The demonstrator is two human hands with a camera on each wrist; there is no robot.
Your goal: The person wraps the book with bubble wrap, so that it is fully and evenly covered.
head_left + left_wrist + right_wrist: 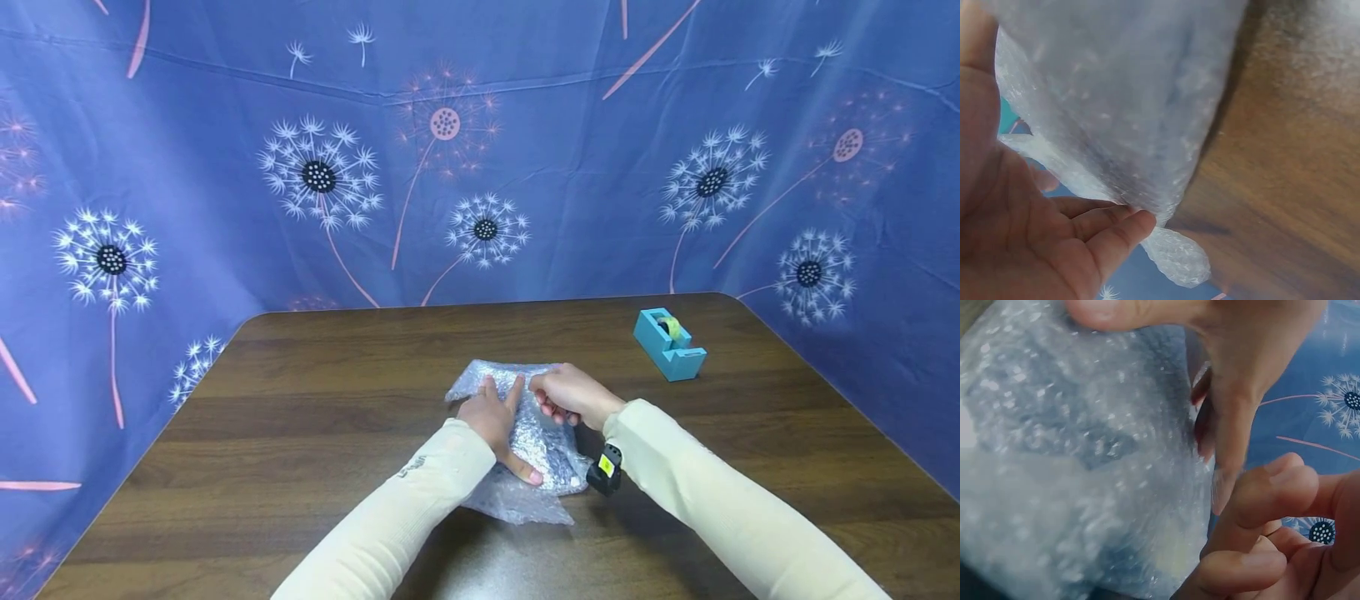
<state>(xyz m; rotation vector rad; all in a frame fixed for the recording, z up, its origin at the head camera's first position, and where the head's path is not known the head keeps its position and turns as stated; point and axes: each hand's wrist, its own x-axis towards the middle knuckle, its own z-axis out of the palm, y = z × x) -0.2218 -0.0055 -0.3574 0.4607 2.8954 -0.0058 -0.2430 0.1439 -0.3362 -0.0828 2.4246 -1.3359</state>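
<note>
A package of clear bubble wrap, silvery and shiny, lies at the middle of the wooden table. My left hand rests on its left side with straight, spread fingers, the thumb across the near part. In the left wrist view, its fingertips touch the wrap's edge. My right hand is at the far right part of the wrap, fingers curled and thumb against the index finger. In the right wrist view, the right hand is at the wrap's edge beside the left fingers; what it pinches is mostly hidden.
A blue tape dispenser with a yellowish roll stands at the back right of the table. A blue cloth with dandelion prints hangs behind it. A small black device is at the right wrist.
</note>
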